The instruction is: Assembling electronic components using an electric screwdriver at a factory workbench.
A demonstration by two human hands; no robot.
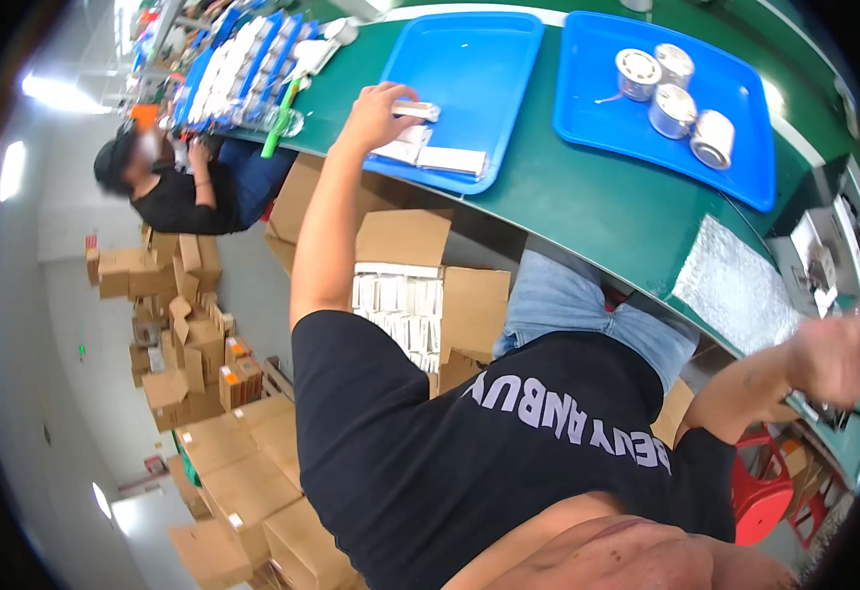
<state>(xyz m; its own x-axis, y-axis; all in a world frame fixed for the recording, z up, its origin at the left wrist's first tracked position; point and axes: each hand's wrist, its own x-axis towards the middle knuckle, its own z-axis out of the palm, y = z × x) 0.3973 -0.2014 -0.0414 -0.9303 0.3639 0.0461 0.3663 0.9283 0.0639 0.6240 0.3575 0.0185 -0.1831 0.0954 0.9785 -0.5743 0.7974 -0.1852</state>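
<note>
The left hand (375, 112) reaches over the left blue tray (494, 84) on the green bench (351, 64), fingers and thumb pinching one end of a slim white piece (418, 110). That piece sticks out from the grip toward 3 o'clock, its long axis running nearly 9 to 3. In the same tray, a white slab (453, 160) lies at 4 o'clock from the left hand, its axis almost parallel to the held piece, and a white packet (404, 145) sits closer, at about 5. The left hand is clearly the nearer one. The right hand (836, 360) is well apart, at 4 o'clock from the left, with a silver bubble sheet (732, 280) at its 10 o'clock; blur hides whether its fingers hold anything.
</note>
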